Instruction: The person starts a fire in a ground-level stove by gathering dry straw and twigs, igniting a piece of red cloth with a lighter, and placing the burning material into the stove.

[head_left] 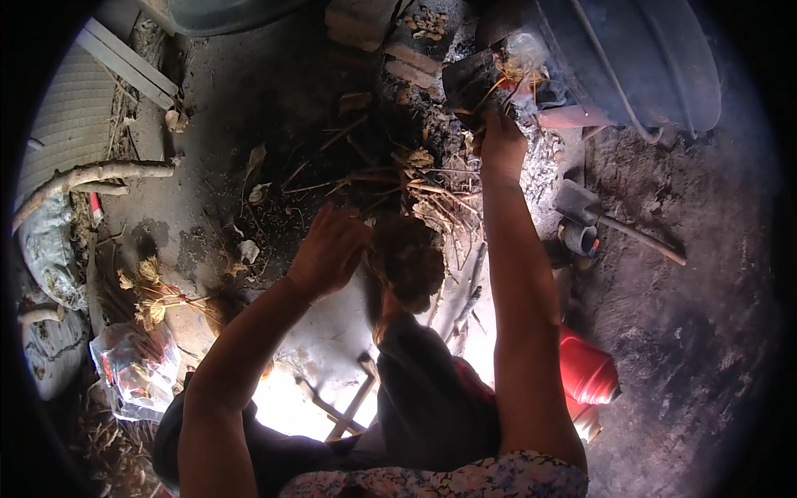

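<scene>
My right hand point(501, 142) reaches to the hearth at the upper right, its fingers closed around dry plant stalks point(494, 90). Beyond the fingertips, a clear plastic piece point(526, 50) and reddish, glowing material point(520, 84) lie by the stalks' far ends, with smoke around them. My left hand point(330, 249) hovers over the ground with bent fingers, near my foot in a dark, fuzzy-looking shoe point(411, 261). The left palm is turned away, so anything in it is hidden. Pale ash point(542, 162) lies beside my right wrist.
A large dark vessel point(641, 62) stands at the upper right. A small shovel point(629, 227) lies on the earth beside a small cup-like container point(579, 238). Twigs point(436, 190) are scattered between my arms. On the left are a dried plant bunch point(155, 299), a plastic bag point(137, 373) and a branch point(99, 174).
</scene>
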### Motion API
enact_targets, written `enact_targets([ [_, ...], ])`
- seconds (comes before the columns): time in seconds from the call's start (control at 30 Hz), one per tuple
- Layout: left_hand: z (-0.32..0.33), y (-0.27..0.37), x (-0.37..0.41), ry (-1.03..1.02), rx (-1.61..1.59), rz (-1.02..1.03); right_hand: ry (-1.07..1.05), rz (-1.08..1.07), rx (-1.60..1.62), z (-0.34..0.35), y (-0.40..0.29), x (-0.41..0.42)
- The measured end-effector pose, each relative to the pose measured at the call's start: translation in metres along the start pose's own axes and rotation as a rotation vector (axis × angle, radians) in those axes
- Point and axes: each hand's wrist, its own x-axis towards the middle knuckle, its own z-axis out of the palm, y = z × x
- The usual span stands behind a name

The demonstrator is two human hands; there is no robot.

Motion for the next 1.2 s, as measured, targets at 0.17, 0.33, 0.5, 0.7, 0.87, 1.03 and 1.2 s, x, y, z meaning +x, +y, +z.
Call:
enact_targets([
  [0.17,0.001,0.0,0.0,0.002,0.002,0.006,-0.005,-0.027,0.028,-0.005,0.009,-0.026],
  [0.33,0.002,-0.002,-0.004,-0.002,-0.019,0.006,0.007,-0.005,0.091,-0.008,0.014,-0.041],
  [0.5,0.006,-0.002,-0.005,0.012,-0.024,0.018,0.042,-0.199,-0.103,-0.012,0.011,-0.023],
  [0.7,0.006,-0.001,-0.002,-0.055,-0.084,0.028,0.03,-0.153,-0.077,-0.008,0.006,0.028],
  [0.87,0.008,-0.001,-0.005,-0.022,-0.071,0.024,-0.034,-0.076,-0.102,-0.008,0.008,0.049],
  [1.03,0.003,-0.001,-0.003,-0.086,-0.049,-0.025,0.007,-0.169,-0.05,-0.009,0.007,0.041],
  [1.2,0.01,-0.007,-0.003,0.037,-0.078,-0.015,0.074,-0.372,-0.039,-0.027,0.023,-0.001],
])
